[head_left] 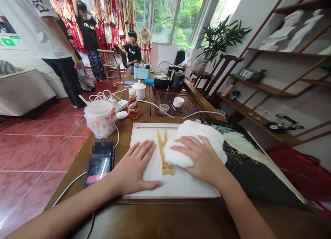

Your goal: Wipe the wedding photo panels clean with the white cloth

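Tray (181, 185) under open left hand (131, 168) holds yellow forked tool (162, 156), fluffy pad (196, 137) under open right hand (200, 158)

White fluffy cloth (192, 146) under R hand (200, 159) hides part of flat yellow forked piece (162, 154); black rectangular smartphone (99, 163), screen pixelated, txt unreadable.

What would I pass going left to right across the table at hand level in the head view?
Phone → left hand → yellow forked tool → right hand → dark picture
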`<state>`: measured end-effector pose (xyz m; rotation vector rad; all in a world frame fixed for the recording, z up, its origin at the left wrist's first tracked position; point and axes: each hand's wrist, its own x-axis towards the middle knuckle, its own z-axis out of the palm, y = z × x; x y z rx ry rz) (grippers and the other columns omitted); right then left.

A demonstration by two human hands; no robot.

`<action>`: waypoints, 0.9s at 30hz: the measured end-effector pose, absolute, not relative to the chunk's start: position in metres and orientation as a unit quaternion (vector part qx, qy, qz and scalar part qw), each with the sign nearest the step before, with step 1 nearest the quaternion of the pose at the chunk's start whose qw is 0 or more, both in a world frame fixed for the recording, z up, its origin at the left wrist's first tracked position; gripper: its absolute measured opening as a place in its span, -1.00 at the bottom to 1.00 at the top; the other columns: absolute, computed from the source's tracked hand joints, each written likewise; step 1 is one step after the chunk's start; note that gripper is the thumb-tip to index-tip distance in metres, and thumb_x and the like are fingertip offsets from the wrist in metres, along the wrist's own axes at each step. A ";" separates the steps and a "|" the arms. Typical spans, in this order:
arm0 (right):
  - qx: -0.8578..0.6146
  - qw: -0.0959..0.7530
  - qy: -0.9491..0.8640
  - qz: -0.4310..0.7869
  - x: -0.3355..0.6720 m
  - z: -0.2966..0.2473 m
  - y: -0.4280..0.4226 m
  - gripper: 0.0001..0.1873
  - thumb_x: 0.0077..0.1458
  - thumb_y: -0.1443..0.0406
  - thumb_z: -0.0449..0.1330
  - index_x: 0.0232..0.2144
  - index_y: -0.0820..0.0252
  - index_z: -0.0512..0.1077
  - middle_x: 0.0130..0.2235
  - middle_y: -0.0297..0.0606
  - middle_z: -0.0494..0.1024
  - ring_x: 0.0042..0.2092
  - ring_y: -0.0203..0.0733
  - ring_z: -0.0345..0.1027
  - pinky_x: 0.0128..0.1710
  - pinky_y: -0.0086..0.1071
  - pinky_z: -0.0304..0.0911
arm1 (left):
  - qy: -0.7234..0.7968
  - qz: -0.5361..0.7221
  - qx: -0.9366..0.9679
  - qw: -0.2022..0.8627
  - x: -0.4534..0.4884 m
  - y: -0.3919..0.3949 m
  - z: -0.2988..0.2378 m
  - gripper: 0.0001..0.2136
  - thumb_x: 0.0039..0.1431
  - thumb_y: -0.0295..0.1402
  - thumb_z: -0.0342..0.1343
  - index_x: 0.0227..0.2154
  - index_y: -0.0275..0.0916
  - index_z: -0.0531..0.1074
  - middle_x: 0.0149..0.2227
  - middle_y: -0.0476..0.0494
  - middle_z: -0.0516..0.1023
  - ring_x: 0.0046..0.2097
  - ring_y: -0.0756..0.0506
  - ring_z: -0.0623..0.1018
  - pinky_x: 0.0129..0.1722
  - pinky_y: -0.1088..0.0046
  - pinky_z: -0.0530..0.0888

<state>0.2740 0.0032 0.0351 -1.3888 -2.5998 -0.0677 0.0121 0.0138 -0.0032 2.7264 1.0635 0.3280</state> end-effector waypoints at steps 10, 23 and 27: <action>-0.395 0.080 -0.915 -0.003 0.253 0.035 -0.009 -0.47 0.02 0.24 0.17 0.08 -0.15 0.28 0.15 -0.28 0.36 0.19 0.03 0.09 0.12 0.04 -0.28 | 0.356 0.120 0.922 0.095 0.013 0.014 -0.004 -0.07 0.08 0.29 -0.14 0.33 -0.31 -0.12 0.35 -0.28 -0.06 0.35 -0.31 -0.04 0.31 0.08 -0.03; -0.395 0.079 -0.915 -0.023 0.261 0.032 -0.005 -0.45 0.04 0.24 0.15 0.11 -0.20 0.26 0.16 -0.32 0.34 0.19 0.03 0.09 0.12 0.07 -0.26 | 0.359 0.100 0.923 0.097 0.012 0.015 -0.004 -0.05 0.08 0.29 -0.14 0.33 -0.34 -0.14 0.36 -0.30 -0.10 0.36 -0.29 -0.08 0.31 0.07 -0.05; -0.372 0.069 -0.926 -0.016 0.257 0.034 -0.007 -0.44 0.04 0.26 0.13 0.12 -0.18 0.24 0.19 -0.34 0.31 0.22 -0.01 0.07 0.15 0.04 -0.27 | 0.355 0.104 0.924 0.093 0.012 0.015 -0.006 -0.06 0.09 0.27 -0.12 0.33 -0.33 -0.14 0.36 -0.29 -0.10 0.36 -0.29 -0.07 0.31 0.07 -0.05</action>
